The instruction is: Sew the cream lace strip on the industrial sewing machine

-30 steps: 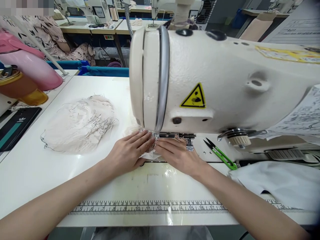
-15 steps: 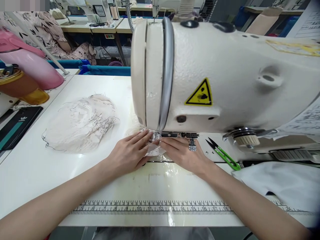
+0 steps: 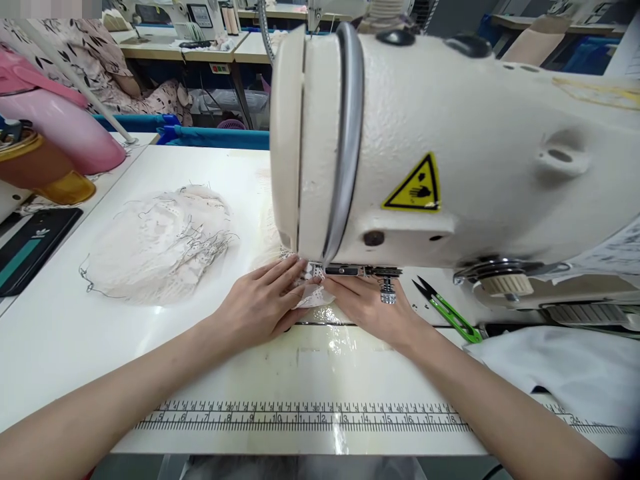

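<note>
A white sewing machine reaches over the table from the right. Under its head lies a piece of white lace fabric. My left hand rests flat on the fabric's left side, fingers stretched towards the needle area. On the other side, my right hand lies with its fingers extended at the fabric's edge, partly hidden by the machine's presser parts. The needle itself cannot be made out. Left of my hands sits a heap of pale lace pieces with loose dark threads.
Green thread snips lie right of my right hand, near white cloth. A printed ruler runs along the table's front. At left are a phone, an amber cup and a pink bottle. Another person sits beyond.
The view has shifted slightly, so the machine appears a little further right. Both hands stay by the fabric, with the right fingers slightly further from the left ones.
</note>
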`<state>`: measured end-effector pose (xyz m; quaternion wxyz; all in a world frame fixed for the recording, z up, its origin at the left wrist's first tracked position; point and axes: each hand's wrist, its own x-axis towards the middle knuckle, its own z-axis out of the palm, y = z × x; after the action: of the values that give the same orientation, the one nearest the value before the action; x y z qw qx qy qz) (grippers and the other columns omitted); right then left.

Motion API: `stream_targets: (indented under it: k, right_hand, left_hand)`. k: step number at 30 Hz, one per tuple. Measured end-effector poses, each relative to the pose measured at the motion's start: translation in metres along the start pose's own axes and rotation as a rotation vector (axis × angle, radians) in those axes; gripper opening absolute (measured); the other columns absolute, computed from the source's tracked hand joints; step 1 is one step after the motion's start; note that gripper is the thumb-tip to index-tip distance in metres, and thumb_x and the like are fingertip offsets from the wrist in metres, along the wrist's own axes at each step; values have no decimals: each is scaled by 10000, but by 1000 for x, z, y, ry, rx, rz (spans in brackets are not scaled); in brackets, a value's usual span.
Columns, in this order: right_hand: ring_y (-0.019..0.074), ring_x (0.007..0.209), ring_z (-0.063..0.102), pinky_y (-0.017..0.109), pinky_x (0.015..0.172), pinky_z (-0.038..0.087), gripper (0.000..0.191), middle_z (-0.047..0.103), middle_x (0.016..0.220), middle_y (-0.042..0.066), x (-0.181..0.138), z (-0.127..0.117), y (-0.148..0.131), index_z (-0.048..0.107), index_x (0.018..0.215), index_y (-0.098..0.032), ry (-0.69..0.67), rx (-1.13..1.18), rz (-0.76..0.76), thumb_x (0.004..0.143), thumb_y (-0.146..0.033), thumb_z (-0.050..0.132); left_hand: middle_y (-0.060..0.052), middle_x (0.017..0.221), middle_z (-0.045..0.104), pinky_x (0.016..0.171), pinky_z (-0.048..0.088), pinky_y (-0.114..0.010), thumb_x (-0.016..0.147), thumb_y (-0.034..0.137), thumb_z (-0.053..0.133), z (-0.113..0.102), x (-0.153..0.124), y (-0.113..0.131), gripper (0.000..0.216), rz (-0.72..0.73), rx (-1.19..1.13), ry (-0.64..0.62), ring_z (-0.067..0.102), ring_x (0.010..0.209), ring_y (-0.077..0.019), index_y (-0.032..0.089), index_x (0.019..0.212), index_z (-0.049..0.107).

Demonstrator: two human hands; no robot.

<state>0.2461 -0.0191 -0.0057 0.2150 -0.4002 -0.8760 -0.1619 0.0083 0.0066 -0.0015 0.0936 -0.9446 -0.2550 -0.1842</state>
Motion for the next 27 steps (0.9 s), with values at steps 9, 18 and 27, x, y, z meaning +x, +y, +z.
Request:
stream_targets:
  k: [9, 18, 27]
  right_hand:
    - [154, 767, 645, 328, 800, 510, 370, 708, 1104, 28, -2, 1, 0, 634, 1200, -252, -22, 20, 44, 877, -88, 555]
    - [182, 1012, 611, 318, 793, 507, 318, 697, 1115, 66, 3, -8, -6, 629, 1165, -195, -25, 6, -67, 892, -81, 512]
    - [133, 962, 605, 285, 790, 466, 328, 698, 1095, 42, 5, -1, -8, 646, 1079, -151, -24, -106, -192, 880, -1, 433]
  left_hand:
    - [-138, 1319, 583, 993, 527, -435, 999, 349, 456, -1, 3, -1, 376, -5, -1, -6, 552, 1240, -298, 134, 1276, 593]
    - [-81, 1250, 636, 1053, 496, -388, 980, 119, 414, 0, 0, -3, 264, 118, 6, 53, 616, 1160, -209, 84, 1117, 637]
    - [-116, 1239, 641, 1021, 521, -396, 916, 151, 430, 0, -2, -3, 255, 40, -49, 28, 632, 1135, -232, 106, 1043, 646]
